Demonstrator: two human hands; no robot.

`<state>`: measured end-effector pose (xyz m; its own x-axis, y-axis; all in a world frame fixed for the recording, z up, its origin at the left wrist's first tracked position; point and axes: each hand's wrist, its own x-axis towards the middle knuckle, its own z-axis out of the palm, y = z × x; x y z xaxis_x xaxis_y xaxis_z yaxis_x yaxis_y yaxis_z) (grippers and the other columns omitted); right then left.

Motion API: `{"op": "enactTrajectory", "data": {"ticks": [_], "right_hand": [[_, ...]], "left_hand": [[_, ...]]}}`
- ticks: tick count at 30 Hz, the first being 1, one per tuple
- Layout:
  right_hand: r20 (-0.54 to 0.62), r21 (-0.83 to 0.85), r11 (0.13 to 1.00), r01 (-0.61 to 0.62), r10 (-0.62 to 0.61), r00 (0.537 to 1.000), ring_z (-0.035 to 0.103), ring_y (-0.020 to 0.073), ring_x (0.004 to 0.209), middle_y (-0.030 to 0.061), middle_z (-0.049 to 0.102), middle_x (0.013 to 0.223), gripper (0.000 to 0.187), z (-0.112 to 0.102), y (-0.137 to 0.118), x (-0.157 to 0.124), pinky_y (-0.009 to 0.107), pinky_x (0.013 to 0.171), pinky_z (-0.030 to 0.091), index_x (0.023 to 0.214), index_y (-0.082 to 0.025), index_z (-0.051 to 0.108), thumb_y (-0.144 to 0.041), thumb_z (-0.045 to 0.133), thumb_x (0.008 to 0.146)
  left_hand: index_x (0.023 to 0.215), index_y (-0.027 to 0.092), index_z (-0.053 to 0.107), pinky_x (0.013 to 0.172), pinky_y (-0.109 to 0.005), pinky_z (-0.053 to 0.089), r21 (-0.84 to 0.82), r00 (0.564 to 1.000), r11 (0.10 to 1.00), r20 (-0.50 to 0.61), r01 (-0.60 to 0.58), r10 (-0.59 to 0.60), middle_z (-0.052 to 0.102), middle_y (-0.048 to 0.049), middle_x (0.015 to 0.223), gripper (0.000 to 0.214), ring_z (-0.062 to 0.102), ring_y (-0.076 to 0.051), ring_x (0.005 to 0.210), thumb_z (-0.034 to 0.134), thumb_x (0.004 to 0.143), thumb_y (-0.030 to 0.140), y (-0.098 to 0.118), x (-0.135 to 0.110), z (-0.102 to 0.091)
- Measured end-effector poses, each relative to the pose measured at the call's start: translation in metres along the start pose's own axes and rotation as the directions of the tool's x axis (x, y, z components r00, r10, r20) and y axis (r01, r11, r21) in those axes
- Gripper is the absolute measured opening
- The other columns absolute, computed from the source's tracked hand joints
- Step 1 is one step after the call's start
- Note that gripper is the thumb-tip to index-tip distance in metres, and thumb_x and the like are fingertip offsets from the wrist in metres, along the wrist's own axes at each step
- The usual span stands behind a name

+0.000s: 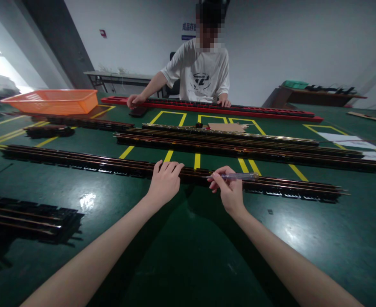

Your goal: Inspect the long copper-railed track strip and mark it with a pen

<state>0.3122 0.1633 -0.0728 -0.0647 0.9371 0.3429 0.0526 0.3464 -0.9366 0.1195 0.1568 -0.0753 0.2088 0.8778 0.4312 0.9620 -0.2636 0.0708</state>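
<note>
Person's own hands (164,184): two
Screwdriver (243,176): one
Long dark strips (79,160): at least four
Orange basket (82,105): one
Co-worker (203,70): one
Co-worker's hands (136,101): two
Red tray (255,112): one
Cardboard piece (226,127): one
Wall sign (188,37): one

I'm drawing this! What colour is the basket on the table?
The basket is orange, best seen in the head view.

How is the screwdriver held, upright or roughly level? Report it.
Roughly level: in the right hand, the screwdriver points its clear handle rightward and its thin shaft leftward.
</note>
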Motion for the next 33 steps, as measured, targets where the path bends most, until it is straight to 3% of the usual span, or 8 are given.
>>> {"op": "enactTrajectory", "data": {"ticks": [21,33], "right_hand": [[-0.029,0.062,0.998,-0.013,0.015,0.999,0.057,0.0094,0.050,-0.0003,0.064,0.064,0.013,0.0006,0.0010,-0.0003,0.021,0.043,0.045,0.077,-0.018,0.056,-0.030,0.059,0.082],[-0.155,0.114,0.993,-0.024,0.042,0.987,0.055,0.0092,0.044,-0.0006,0.062,0.059,0.013,0.0010,-0.0028,-0.0009,0.021,0.038,0.044,0.071,-0.018,0.054,-0.028,0.059,0.078]], "left_hand": [[0.118,0.015,0.058,0.106,-0.049,0.032,0.004,1.000,1.000,-0.020,-0.011,0.011,0.063,-0.0092,0.118,0.038,0.054,-0.024,0.113,0.036,0.087,0.013,-0.0009,-0.0004,0.0009],[0.118,0.016,0.059,0.106,-0.050,0.033,0.012,1.000,1.000,-0.014,-0.012,0.013,0.063,-0.0100,0.118,0.037,0.055,-0.024,0.112,0.037,0.088,0.014,-0.0011,-0.0002,0.0010]]}}
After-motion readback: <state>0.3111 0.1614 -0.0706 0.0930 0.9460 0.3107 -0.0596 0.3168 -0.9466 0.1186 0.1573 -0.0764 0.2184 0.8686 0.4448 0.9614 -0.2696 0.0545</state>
